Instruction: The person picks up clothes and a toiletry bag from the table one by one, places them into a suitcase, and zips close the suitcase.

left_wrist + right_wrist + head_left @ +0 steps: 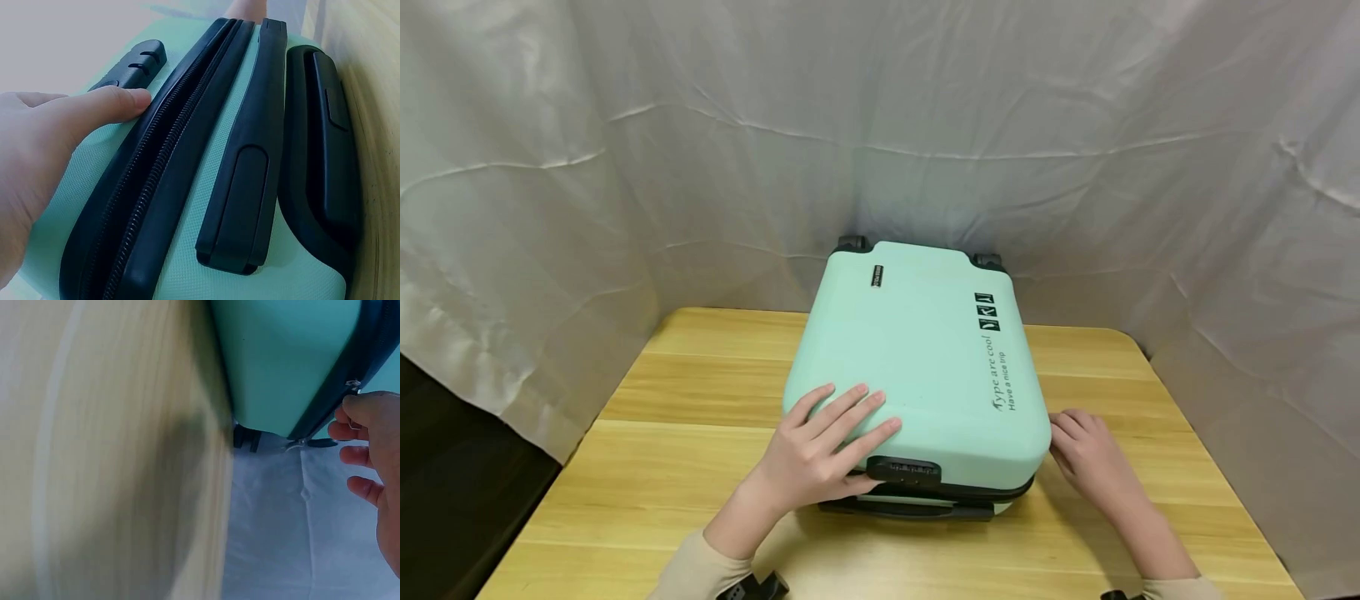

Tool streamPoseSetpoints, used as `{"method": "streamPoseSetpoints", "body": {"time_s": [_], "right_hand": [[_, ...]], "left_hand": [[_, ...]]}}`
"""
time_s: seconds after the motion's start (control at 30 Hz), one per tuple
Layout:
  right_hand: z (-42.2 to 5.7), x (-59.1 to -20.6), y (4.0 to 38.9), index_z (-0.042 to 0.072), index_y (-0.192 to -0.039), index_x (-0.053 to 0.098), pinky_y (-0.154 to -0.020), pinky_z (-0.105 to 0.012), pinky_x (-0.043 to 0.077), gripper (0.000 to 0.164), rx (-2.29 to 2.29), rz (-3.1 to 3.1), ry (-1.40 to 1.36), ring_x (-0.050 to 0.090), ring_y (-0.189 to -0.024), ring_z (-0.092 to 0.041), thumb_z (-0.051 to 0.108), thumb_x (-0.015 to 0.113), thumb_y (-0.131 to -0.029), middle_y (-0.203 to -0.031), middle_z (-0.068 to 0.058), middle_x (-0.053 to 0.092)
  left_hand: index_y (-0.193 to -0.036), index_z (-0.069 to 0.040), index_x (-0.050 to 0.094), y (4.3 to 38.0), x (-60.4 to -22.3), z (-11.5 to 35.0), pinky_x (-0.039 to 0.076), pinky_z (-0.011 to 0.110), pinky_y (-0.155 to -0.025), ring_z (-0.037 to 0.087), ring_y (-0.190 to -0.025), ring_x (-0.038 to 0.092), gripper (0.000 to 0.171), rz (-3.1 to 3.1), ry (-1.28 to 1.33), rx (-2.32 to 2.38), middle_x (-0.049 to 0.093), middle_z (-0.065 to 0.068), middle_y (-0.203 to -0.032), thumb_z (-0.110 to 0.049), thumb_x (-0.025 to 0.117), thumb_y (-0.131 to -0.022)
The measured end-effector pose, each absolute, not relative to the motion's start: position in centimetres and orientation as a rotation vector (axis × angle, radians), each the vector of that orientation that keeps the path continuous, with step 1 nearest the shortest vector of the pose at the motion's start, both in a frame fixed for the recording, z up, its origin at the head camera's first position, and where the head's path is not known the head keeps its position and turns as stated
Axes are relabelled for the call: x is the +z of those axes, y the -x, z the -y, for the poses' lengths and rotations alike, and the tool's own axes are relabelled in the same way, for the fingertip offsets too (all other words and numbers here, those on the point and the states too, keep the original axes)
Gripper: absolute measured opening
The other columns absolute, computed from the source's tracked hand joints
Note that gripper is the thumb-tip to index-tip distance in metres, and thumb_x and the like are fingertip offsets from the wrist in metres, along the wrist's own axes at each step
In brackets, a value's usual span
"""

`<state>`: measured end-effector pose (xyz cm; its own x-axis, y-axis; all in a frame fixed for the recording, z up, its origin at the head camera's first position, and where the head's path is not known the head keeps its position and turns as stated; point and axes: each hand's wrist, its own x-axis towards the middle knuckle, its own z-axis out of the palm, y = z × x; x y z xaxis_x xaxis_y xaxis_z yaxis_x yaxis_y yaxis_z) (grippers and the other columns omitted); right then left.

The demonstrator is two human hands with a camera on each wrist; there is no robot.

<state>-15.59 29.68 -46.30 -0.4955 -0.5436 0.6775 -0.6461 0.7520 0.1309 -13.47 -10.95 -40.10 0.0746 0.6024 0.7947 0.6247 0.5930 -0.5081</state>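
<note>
A mint-green hard-shell suitcase (917,350) lies flat, its wheels toward the curtain. My left hand (816,454) rests on the near left corner of its lid, fingers spread and straight. In the left wrist view, the thumb (115,107) presses the lid's front edge beside the parted zipper teeth (150,172). Between that thumb and the lid's edge nothing is gripped. At the suitcase's right side, my right hand (1090,458) pinches the zipper pull (353,384) between thumb and forefinger. The other right fingers are loosely bent. A black combination lock (904,470) sits by the left thumb.
The suitcase stands on a wooden table (700,467) with a grey-white curtain (760,167) behind and at both sides. A black carry handle (250,162) runs along the suitcase's front, below the zipper. Two black wheels (988,261) jut from its far end.
</note>
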Motion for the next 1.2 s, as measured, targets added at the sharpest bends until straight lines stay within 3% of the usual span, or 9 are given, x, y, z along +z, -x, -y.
{"method": "streamPoseSetpoints", "body": {"time_s": [0.77, 1.2], "right_hand": [[-29.8, -45.4, 12.3, 0.013, -0.094, 0.066, -0.07, -0.04, 0.041, 0.051, 0.043, 2.27, -0.922, 0.056, -0.09, -0.023, 0.034, 0.022, -0.108, -0.092, 0.001, 0.065], [-29.4, -45.8, 11.2, 0.016, -0.085, 0.066, -0.066, -0.033, 0.038, 0.046, 0.159, 2.248, -0.93, 0.051, -0.077, -0.015, 0.038, 0.032, -0.106, -0.079, 0.008, 0.056]], "left_hand": [[-0.126, -0.021, 0.066, 13.5, -39.8, 11.1, 0.05, 0.046, -0.09, 0.025, -0.112, 0.067, 0.079, 1.618, 1.05, -0.014, 0.069, 0.008, -0.124, -0.072, 0.069, -0.066], [-0.127, -0.02, 0.066, 13.4, -40.0, 11.1, 0.05, 0.046, -0.092, 0.025, -0.114, 0.066, 0.079, 1.639, 1.052, -0.013, 0.068, 0.009, -0.126, -0.071, 0.069, -0.067]]}}
